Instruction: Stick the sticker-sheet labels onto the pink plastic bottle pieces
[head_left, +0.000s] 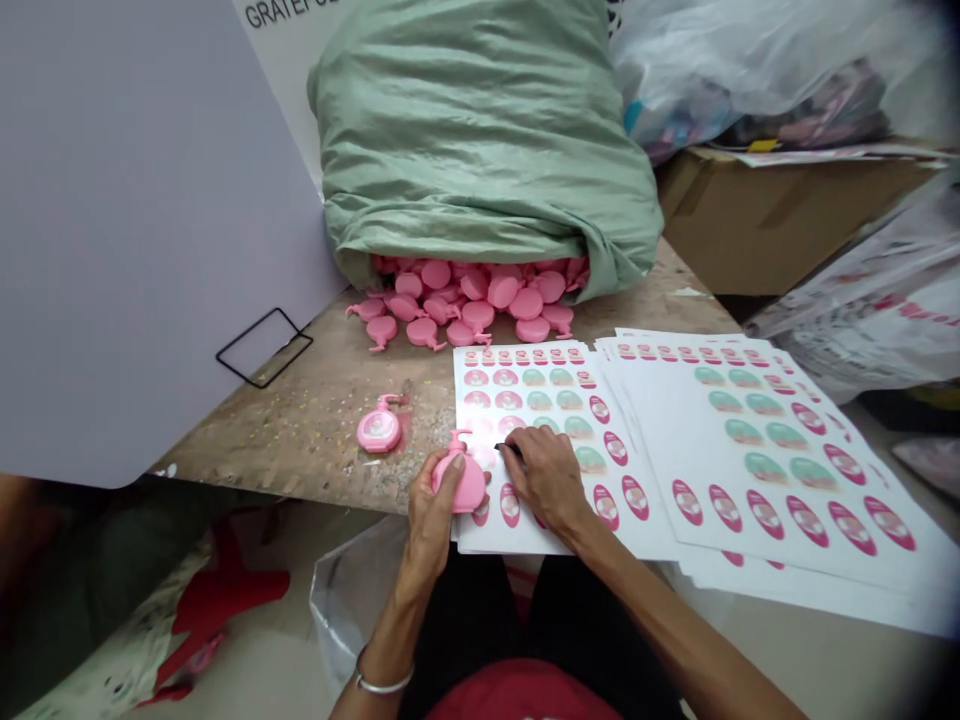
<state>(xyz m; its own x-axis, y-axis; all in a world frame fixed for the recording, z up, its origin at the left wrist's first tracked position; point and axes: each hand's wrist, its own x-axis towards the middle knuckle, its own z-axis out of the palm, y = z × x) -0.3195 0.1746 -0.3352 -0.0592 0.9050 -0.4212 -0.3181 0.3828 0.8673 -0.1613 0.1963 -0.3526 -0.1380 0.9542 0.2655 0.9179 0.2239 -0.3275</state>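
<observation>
My left hand (427,515) is closed around a small pink pump bottle (469,486), its nozzle pointing away from me and its visible face plain. My right hand (551,475) pinches a small dark pointed tool (499,447) over the sticker sheet (491,540); fingers hide most of the tool, so its kind cannot be told. Pink and green round stickers and pink oval ones cover the sheet. To the left on the table lies another pink pump bottle (379,431), with a round label on its face.
A green cloth sack (487,150) spills several pink bottles (478,315) onto the worn wooden table (300,440). More sticker sheets (675,440) lie on the right. A black wire frame (264,384) rests at left. Behind right are a cardboard box (780,215) and plastic bags (787,60).
</observation>
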